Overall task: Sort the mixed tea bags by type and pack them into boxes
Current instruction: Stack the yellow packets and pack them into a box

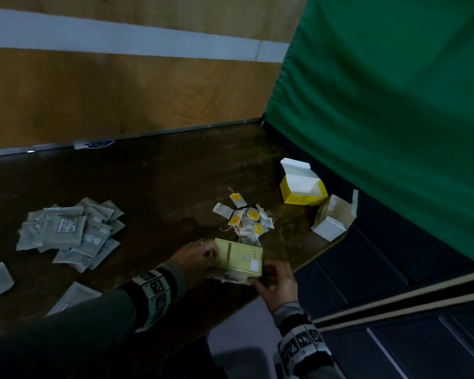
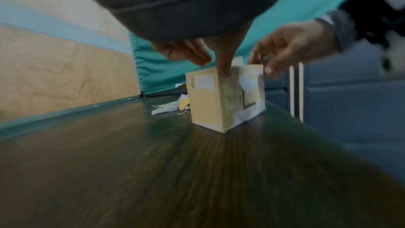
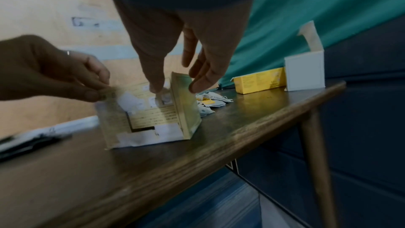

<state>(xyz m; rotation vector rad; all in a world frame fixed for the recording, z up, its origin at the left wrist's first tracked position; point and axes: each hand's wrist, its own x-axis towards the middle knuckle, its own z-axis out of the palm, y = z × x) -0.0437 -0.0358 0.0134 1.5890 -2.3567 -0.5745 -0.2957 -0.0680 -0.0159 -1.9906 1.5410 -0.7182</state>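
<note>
Near the table's [image 1: 153, 187] front edge, a pale green box [image 1: 241, 259] is stood upright and pinched at a top corner by the left hand [image 1: 195, 257]; its other side is touched by the right hand's [image 1: 278, 285] extended fingers. Tagged tea bags [image 1: 246, 217] are heaped just behind it, grey sachets [image 1: 69, 231] toward the left edge, two opened boxes [image 1: 301, 187] at the far right corner.

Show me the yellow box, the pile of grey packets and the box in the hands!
yellow box [image 1: 298, 196], head view, on its yellow front wall.
grey packets [image 1: 66, 228], head view, on the top packet of the pile.
held box [image 1: 241, 258], head view, on its pale green top face.
</note>
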